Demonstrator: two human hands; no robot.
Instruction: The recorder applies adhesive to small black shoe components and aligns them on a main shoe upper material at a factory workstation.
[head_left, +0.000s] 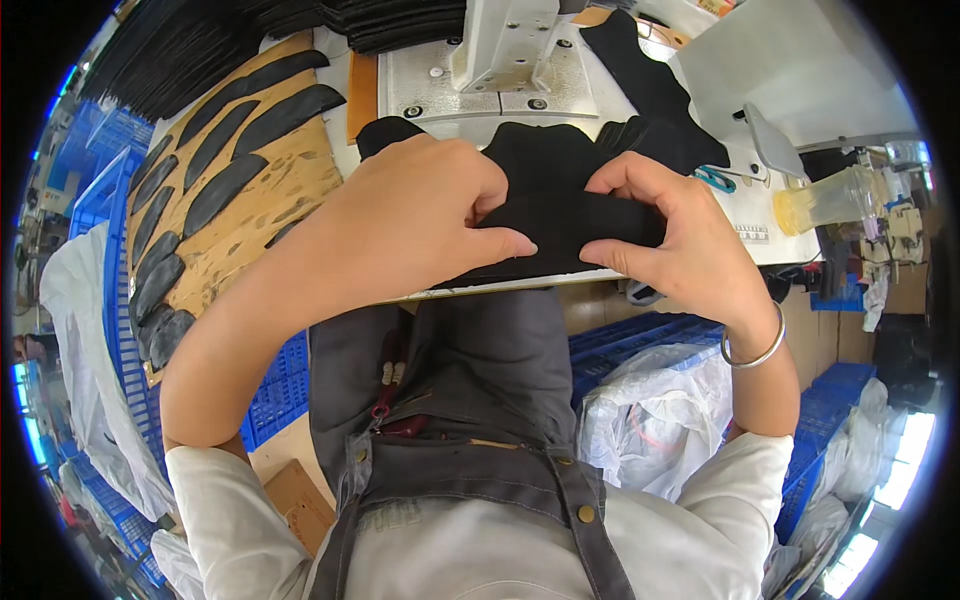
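Observation:
Both hands are at a black piece of fabric or soft sheet by the table's near edge. My left hand grips its left part, with thumb and forefinger curled together at the edge. From the other side, my right hand has its thumb on the near side and bent fingers over the top, closed on the right part. The piece looks folded or layered between them. More black pieces lie just beyond on the white table; where one ends and another begins is hard to tell.
The white base of a machine stands behind the pieces. On the left, a tan board carries several curved black pieces. Teal-handled snips and a clear plastic cup lie right. Below sits a blue crate with a white plastic bag.

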